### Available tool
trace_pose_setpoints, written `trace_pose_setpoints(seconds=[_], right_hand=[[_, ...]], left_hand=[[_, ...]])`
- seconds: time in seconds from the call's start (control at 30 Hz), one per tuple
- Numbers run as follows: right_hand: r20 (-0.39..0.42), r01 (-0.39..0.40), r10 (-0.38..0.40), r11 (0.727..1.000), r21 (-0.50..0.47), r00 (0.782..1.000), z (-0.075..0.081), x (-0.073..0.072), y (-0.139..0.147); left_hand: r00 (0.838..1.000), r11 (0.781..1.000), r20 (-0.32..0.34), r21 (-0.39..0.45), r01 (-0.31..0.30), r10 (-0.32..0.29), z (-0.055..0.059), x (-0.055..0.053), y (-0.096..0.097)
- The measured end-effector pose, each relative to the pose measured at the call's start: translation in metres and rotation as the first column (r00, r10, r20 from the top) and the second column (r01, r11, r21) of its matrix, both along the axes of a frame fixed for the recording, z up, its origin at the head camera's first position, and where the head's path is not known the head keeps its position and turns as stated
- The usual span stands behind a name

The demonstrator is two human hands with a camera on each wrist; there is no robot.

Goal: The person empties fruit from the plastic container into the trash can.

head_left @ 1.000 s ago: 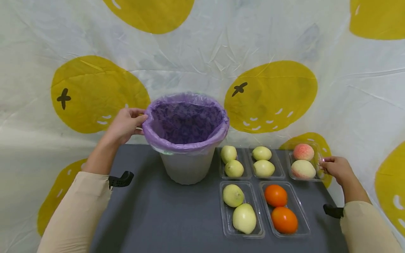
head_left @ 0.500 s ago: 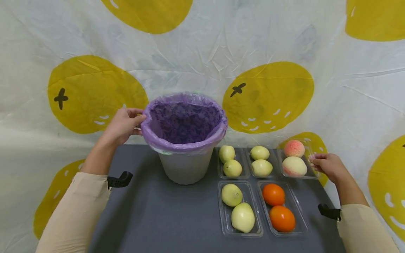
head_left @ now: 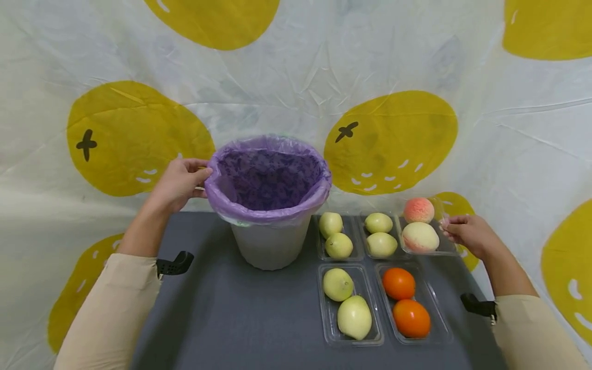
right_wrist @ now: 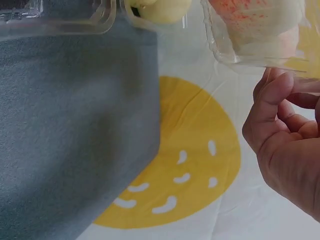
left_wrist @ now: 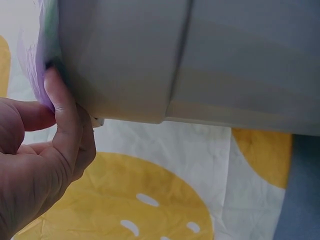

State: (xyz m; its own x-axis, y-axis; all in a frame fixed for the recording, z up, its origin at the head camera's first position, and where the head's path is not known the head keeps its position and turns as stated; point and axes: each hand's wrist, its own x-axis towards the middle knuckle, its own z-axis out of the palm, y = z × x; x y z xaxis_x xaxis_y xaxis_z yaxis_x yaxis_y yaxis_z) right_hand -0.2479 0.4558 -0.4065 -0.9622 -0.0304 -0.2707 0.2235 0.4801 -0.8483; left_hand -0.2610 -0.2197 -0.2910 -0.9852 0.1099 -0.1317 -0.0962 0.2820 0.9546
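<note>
My left hand [head_left: 178, 185] grips the left rim of a pale trash can [head_left: 273, 244], pinching the purple trash bag [head_left: 265, 215] folded over it. In the left wrist view the thumb lies on the outside of the bag [left_wrist: 37, 75] and the fingers reach under the rim. At the back right my right hand [head_left: 470, 235] pinches the right edge of a clear plastic tray [head_left: 441, 251], raised over the table. Two peaches, one pink [head_left: 418, 209] and one pale [head_left: 420, 237], sit in it. The right wrist view shows thumb and fingertips at the tray's edge [right_wrist: 215, 50].
Two trays with pale green fruits [head_left: 339, 245] [head_left: 381, 245] stand right of the can. In front are a tray with pale fruits [head_left: 354, 317] and one with two orange fruits [head_left: 411, 318]. A patterned curtain [head_left: 277, 77] hangs behind the grey table [head_left: 240, 318].
My right hand has raised the peach tray and moved it left, toward the tray beside it. The left hand keeps its grip on the can's rim.
</note>
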Motion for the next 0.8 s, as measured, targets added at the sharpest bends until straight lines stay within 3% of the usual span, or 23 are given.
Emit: trace_pose_setpoints(seconds=[0.33, 0.57, 0.8], right_hand=[[0.026, -0.032, 0.033, 0.999, -0.038, 0.999, 0.021, -0.003, -0.021], [-0.002, -0.052, 0.052, 0.993, -0.11, 0.999, 0.033, -0.01, -0.039], [-0.051, -0.09, 0.085, 0.989, -0.117, 0.995, 0.046, -0.016, -0.06]], left_hand=[[1.0, 1.0, -0.003, 0.002, -0.013, 0.013, 0.002, -0.001, 0.001], [1.0, 1.0, 0.006, 0.008, -0.013, 0.013, 0.001, 0.0, 0.0], [1.0, 1.0, -0.005, 0.009, 0.002, -0.002, 0.0, 0.001, 0.0]])
